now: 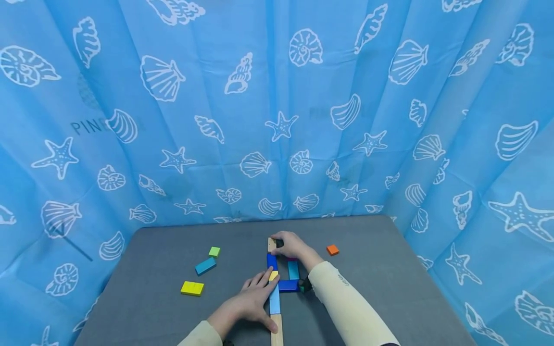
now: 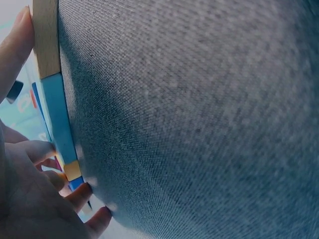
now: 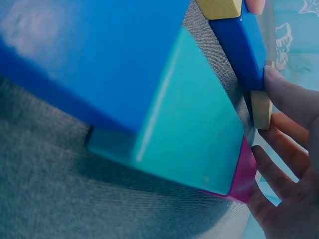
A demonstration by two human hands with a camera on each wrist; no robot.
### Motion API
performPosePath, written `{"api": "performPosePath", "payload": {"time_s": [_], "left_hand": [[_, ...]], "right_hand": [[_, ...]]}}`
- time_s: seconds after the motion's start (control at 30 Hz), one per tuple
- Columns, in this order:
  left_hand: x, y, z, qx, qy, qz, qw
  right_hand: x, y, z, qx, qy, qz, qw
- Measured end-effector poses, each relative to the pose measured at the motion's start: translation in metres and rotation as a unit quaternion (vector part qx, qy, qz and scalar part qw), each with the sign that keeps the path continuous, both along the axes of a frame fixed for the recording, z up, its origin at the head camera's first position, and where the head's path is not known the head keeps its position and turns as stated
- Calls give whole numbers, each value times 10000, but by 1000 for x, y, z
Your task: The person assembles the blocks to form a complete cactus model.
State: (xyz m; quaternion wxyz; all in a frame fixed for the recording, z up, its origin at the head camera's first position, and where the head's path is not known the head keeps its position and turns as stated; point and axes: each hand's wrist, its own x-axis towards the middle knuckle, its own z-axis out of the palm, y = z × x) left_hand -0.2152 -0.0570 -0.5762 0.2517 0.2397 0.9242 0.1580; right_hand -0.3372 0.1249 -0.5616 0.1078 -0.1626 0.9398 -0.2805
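A straight row of blocks runs away from me: a long wooden block, a light blue block, a small yellow block, a dark blue block and a short wooden block at the far end. My left hand lies spread over the row, thumb at the long wooden block and fingertips by the yellow one. With thumb and index finger, my right hand pinches the short wooden block at its ends. Beside the row are another dark blue block, a teal block and a magenta block.
On the left of the grey table lie a green block, a blue-teal block and a yellow rectangular block. An orange block sits to the right. A blue shell-patterned curtain hangs around the table.
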Motion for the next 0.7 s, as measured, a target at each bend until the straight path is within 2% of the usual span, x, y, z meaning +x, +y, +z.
{"api": "performPosePath", "payload": {"time_s": [0.2,0.37,0.7], "left_hand": [[1,1,3,-21,24,6,10000],[0,1,4,-29,51,14,10000],[1,1,1,-75,29,91,9999]], "right_hand": [[-1,4,4,-269,238,245,9991],[-1,11,17,-569,556,229,9966],[18,24,40,-777,1039,-19,9915]]}}
